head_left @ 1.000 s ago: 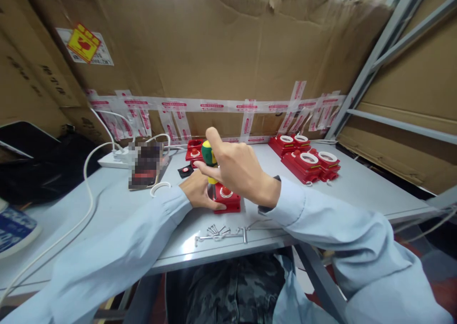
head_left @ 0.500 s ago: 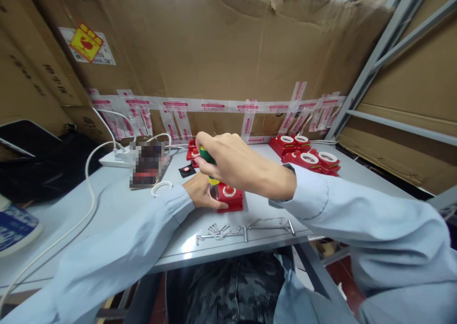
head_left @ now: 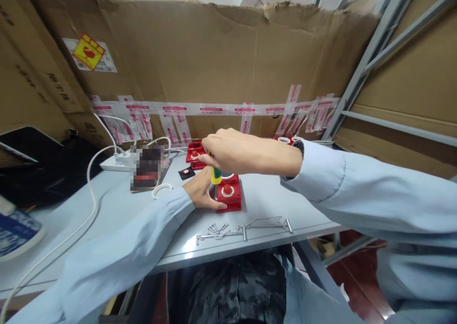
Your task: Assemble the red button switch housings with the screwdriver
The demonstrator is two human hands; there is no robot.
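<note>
A red box (head_left: 234,201) with a round red button (head_left: 227,189) in a white ring lies on the table in front of me. My left hand (head_left: 200,191) grips its left side, with the thumb along the front edge. In my right hand (head_left: 226,148), above the box, is a screwdriver (head_left: 216,175) with a green and yellow handle. Its shaft points down at the box's left edge, by my left fingers; the tip's exact contact is hard to make out. Part of a white ring on the box's far end shows below my right wrist.
Another red box (head_left: 194,155) and a small black square piece (head_left: 186,172) lie beyond my left hand. A white ring (head_left: 162,191), a phone (head_left: 148,169) and a power strip (head_left: 116,161) are to the left. Several screws (head_left: 217,229) and metal rods (head_left: 244,233) lie near the front edge.
My right hand has turned with the screwdriver, and its forearm has risen, now covering most of the red boxes at the back right. My left hand keeps its hold. The view has shifted slightly.
</note>
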